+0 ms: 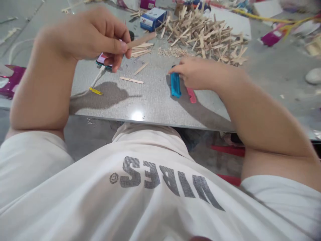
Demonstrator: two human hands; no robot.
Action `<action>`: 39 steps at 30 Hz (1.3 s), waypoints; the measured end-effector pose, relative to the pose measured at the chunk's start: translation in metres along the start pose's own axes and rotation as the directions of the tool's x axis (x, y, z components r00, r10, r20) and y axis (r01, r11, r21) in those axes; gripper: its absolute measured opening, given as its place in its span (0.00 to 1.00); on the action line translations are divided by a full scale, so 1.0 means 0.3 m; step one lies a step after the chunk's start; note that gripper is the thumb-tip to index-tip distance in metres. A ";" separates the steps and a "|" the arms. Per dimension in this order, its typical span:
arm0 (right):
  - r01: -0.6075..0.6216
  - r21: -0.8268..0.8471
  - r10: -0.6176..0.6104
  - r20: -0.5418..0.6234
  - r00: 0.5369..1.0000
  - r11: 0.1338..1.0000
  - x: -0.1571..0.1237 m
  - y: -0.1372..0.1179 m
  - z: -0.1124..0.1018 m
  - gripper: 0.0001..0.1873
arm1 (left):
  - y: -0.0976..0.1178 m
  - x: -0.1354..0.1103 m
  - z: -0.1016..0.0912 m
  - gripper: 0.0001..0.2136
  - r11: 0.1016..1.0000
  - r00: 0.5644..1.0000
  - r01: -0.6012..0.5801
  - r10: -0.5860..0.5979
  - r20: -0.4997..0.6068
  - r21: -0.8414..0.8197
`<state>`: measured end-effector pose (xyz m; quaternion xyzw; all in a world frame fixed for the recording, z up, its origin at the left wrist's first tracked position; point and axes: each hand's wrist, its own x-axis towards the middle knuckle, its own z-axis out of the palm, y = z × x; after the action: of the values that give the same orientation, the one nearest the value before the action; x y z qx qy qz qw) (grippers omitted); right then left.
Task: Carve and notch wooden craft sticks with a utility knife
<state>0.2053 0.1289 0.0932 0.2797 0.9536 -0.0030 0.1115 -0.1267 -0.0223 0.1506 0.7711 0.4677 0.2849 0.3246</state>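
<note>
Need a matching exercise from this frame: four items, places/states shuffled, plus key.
1. left hand
2. blue box
3. yellow tag
4. pink piece

A. on the white cable
B. holding a wooden stick
C. lying beside the bright blue tool
D. just left of the big stick pile

Pairs: 1-B, 2-D, 3-A, 4-C

White short-sleeved fabric shirt (87, 201): dark grey block capitals (169, 180), inverted in view, read "VIBES", with a small round copyright sign (113, 178) beside the S. Blue-and-white rectangular carton (153, 18): printing too small to read.
</note>
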 end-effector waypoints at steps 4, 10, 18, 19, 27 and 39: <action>0.013 0.076 0.005 -0.228 0.974 0.997 0.073 -0.222 -0.067 0.20 | 0.002 0.014 0.040 0.19 0.993 0.996 0.086 -0.087 0.005 0.076; 0.072 0.366 -0.002 -0.186 0.982 0.928 0.220 -0.404 -0.014 0.13 | -0.034 0.034 0.064 0.09 1.000 0.996 0.024 -0.024 -0.087 -0.007; 0.040 0.690 -0.081 0.027 0.996 0.722 0.168 -0.294 0.016 0.23 | -0.125 0.113 0.147 0.13 0.982 0.939 0.091 -0.140 -0.313 -0.167; 0.033 0.808 -0.109 0.039 0.993 0.588 0.149 -0.274 0.020 0.23 | -0.141 0.122 0.157 0.13 0.983 0.940 0.073 -0.125 -0.317 -0.171; 0.297 0.955 0.115 -0.295 0.948 0.002 0.079 -0.218 0.045 0.10 | -0.223 0.140 0.196 0.31 0.991 0.945 0.003 -0.046 -0.325 -0.131; 0.419 0.875 0.169 -0.464 0.869 0.243 0.096 -0.281 0.079 0.19 | -0.160 0.146 0.256 0.12 0.983 0.880 0.010 -0.096 -0.465 -0.184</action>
<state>0.1416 0.0716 0.0591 0.1992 0.7641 -0.5251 -0.3174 -0.0779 0.0163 0.0716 0.6339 0.5264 0.4951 0.2758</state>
